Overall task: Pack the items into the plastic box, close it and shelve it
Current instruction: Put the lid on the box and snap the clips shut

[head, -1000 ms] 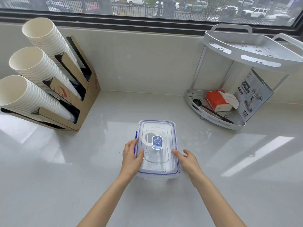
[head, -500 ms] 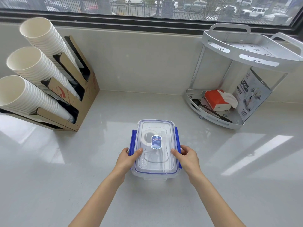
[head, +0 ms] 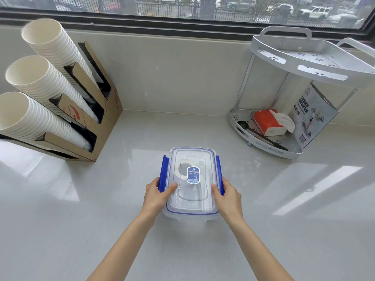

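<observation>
Box (head: 191, 203) between left hand (head: 156, 196), right hand (head: 228, 196), thumbs on lid

L hand (head: 157, 194) & R hand (head: 228, 196) grip lidded plastic box (head: 190, 203) by blue side clips, on white counter (head: 81, 220).

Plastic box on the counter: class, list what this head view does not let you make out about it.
- Contents: a tape-like ring shows through the lid; the rest is blurred.
- Label text: too small.
- Blue side clips: near ends hidden by left hand and right hand.
</observation>
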`<state>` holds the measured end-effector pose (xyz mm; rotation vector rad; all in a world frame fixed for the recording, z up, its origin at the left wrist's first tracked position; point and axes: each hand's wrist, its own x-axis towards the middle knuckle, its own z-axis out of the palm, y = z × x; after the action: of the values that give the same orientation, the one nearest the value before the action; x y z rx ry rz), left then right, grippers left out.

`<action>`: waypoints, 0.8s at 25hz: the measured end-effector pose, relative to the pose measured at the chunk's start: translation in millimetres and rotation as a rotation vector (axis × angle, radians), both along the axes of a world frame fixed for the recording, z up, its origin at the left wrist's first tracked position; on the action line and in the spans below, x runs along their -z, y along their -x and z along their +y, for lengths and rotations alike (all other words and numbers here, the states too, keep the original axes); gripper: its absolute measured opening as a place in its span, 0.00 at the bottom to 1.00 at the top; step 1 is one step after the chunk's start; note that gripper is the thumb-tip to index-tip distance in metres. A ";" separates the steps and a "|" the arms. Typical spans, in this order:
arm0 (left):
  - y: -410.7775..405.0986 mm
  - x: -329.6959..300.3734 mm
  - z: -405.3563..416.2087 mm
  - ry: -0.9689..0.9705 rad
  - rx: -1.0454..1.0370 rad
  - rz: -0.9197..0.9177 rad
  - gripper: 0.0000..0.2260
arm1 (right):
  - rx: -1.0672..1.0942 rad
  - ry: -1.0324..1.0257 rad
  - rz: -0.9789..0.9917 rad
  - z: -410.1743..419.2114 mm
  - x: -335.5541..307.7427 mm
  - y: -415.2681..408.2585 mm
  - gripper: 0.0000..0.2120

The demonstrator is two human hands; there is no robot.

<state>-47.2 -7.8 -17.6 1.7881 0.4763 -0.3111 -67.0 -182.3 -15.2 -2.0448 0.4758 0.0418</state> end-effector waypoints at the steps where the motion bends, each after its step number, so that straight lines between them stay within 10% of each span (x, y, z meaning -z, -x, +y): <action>1: -0.1 0.0 0.0 0.000 0.005 0.000 0.26 | 0.005 0.014 0.000 1.2 1.2 0.5 0.19; 20: 10.3 0.8 -8.7 -0.071 0.054 -0.175 0.18 | 0.038 0.084 -0.056 11.4 9.1 0.3 0.20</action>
<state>-57.5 -16.5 -18.4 1.8801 0.3191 -0.1748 -67.3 -170.8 -24.3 -2.1122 0.4879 -0.0592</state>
